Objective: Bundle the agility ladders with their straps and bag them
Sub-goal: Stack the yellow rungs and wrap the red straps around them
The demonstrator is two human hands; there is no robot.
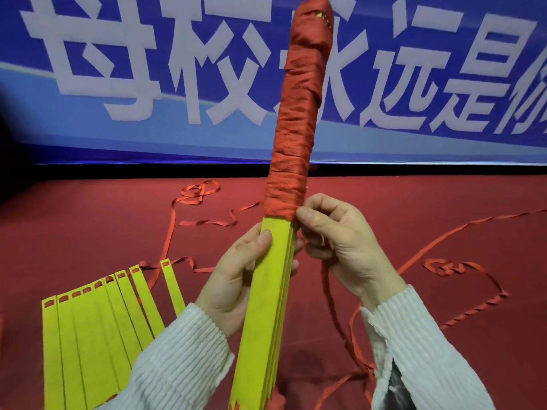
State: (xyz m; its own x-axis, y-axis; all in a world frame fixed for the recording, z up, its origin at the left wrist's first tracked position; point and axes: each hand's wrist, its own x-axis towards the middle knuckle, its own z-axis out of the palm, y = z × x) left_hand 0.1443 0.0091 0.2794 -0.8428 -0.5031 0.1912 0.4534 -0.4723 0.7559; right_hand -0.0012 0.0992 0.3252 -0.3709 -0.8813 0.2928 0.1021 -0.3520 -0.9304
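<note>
Above the red floor's near edge, the left hand (236,276) grips the upright yellow rung stack (266,306); the right hand (340,247) pinches its wound red strap (296,113).

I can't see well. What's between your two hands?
The stack of yellow rungs, shown in the head view: left hand grips it, right hand pinches the red strap wound above.

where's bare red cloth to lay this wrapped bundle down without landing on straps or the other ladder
Barest patch: far left red cloth, between the banner and the fanned yellow slats, left of the looped strap. Crowded: the right side, crossed by loose straps, and near left under the slats.
</note>
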